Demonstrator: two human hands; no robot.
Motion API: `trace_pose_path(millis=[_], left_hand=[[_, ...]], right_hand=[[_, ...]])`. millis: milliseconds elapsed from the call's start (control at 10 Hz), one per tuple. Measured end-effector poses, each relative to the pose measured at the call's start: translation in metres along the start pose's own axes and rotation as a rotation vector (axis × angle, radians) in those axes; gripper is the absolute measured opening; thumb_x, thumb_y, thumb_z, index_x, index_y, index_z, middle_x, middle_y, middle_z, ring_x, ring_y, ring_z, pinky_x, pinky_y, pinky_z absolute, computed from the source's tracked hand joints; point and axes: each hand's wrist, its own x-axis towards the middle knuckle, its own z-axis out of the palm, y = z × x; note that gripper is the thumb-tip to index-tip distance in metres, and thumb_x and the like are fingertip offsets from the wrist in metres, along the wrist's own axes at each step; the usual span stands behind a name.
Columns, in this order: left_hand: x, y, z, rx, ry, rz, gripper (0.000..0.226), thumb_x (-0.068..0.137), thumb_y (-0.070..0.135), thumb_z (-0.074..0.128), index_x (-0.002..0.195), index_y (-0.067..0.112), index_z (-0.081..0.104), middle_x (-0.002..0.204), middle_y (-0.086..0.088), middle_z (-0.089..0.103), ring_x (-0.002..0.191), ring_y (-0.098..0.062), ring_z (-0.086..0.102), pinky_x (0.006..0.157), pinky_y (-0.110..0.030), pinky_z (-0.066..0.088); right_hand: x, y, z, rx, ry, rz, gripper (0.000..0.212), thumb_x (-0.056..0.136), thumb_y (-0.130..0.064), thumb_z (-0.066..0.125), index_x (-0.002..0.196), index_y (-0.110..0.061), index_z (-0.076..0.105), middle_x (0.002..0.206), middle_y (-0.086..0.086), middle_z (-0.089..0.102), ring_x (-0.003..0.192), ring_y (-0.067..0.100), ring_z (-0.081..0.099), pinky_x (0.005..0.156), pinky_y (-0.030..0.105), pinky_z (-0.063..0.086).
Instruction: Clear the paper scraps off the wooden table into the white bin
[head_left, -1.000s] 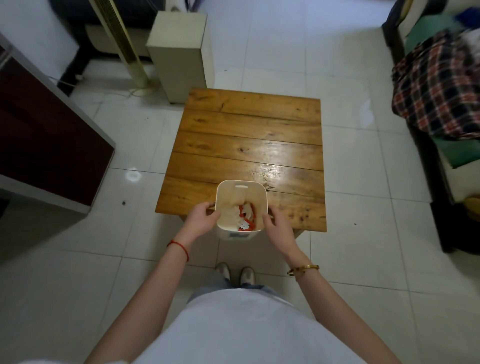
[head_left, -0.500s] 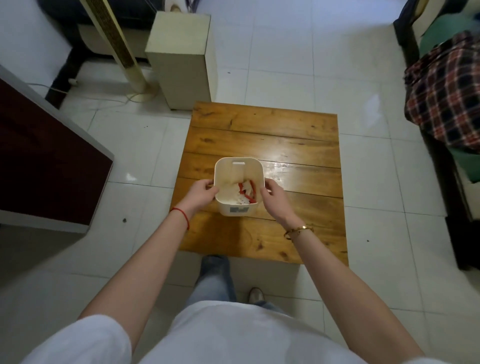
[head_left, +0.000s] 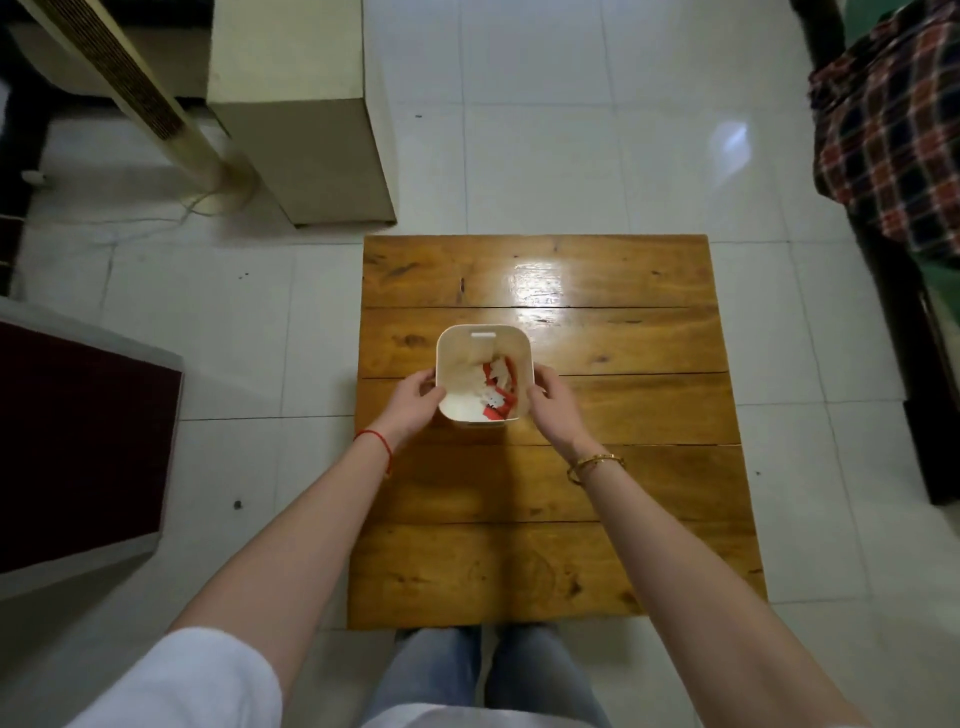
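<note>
**Table cleared, bin set near its middle**

The wooden table (head_left: 545, 519) shows bare planks with no loose scraps visible on it. The paper scraps (head_left: 491, 387), white and red, lie inside the white bin (head_left: 457, 358), which sits toward the left of the table's middle. The left hand (head_left: 413, 402) holds the bin's left wall with curled fingers, and the right hand (head_left: 553, 402) clasps the right wall, so both are closed around the bin. By the look of it the clearing is done; what may remain is only letting go.

A second ago the bin was at the near edge of the table, partly overhanging it; half a second ago it was further in. Now it is further in again, and the camera looks more steeply down on the table.
</note>
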Motion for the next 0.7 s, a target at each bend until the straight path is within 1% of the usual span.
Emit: trace_pose_path(millis=[100,200,300,400,500,600,700], left_hand=[[0.016,-0.005,0.001,-0.001,-0.023,-0.009,0.051,0.092,0.021,0.049,0.140,0.013,0.035,0.139,-0.010,0.049,0.126,-0.024,0.047,0.091,-0.030,0.045],[0.024,-0.013,0.005,-0.007,-0.039,-0.017,0.050,0.092,0.019,0.049,0.140,0.013,0.035,0.139,-0.009,0.049,0.127,-0.023,0.046,0.091,-0.028,0.044],[0.026,-0.018,0.010,-0.009,-0.063,-0.020,0.047,0.092,0.016,0.048,0.138,0.014,0.038,0.137,-0.008,0.051,0.125,-0.022,0.048,0.090,-0.027,0.045],[0.027,-0.024,0.014,-0.029,-0.051,-0.010,0.047,0.093,0.016,0.047,0.138,0.015,0.037,0.138,-0.007,0.049,0.124,-0.019,0.047,0.089,-0.026,0.044],[0.022,-0.022,0.012,-0.044,-0.050,-0.029,0.054,0.092,0.018,0.050,0.143,0.017,0.030,0.146,-0.007,0.042,0.132,-0.021,0.041,0.099,-0.032,0.042],[0.010,-0.022,0.011,0.046,0.010,0.002,0.059,0.091,0.023,0.053,0.144,0.018,0.027,0.148,-0.007,0.038,0.134,-0.022,0.039,0.104,-0.038,0.041],[-0.009,-0.019,0.005,0.184,0.117,0.099,0.058,0.090,0.029,0.054,0.142,0.020,0.031,0.147,-0.006,0.041,0.133,-0.024,0.041,0.106,-0.042,0.041]], right_hand=[[0.013,0.002,0.004,0.011,-0.006,0.037,0.040,0.101,-0.012,0.039,0.141,-0.011,0.043,0.135,0.008,0.056,0.117,0.016,0.056,0.089,0.027,0.054],[0.017,0.009,0.005,0.023,-0.004,0.050,0.038,0.102,-0.017,0.042,0.139,-0.013,0.046,0.136,0.008,0.055,0.124,0.020,0.052,0.095,0.032,0.052],[0.017,0.017,0.004,0.011,0.009,0.073,0.040,0.101,-0.020,0.044,0.140,-0.013,0.043,0.140,0.006,0.051,0.126,0.017,0.048,0.088,0.021,0.046],[0.019,0.025,0.003,0.000,0.000,0.085,0.042,0.101,-0.017,0.043,0.143,-0.012,0.040,0.144,0.007,0.048,0.131,0.021,0.045,0.092,0.024,0.044],[0.017,0.027,0.000,-0.031,-0.001,0.099,0.046,0.100,-0.019,0.044,0.145,-0.013,0.037,0.146,0.007,0.046,0.132,0.023,0.045,0.097,0.029,0.043],[0.009,0.029,-0.004,-0.123,0.023,0.075,0.050,0.099,-0.025,0.047,0.147,-0.015,0.035,0.148,0.007,0.043,0.134,0.024,0.042,0.104,0.037,0.042],[-0.004,0.023,-0.013,-0.285,0.072,-0.043,0.052,0.097,-0.024,0.052,0.146,-0.016,0.035,0.150,0.006,0.041,0.138,0.023,0.037,0.111,0.042,0.035]])
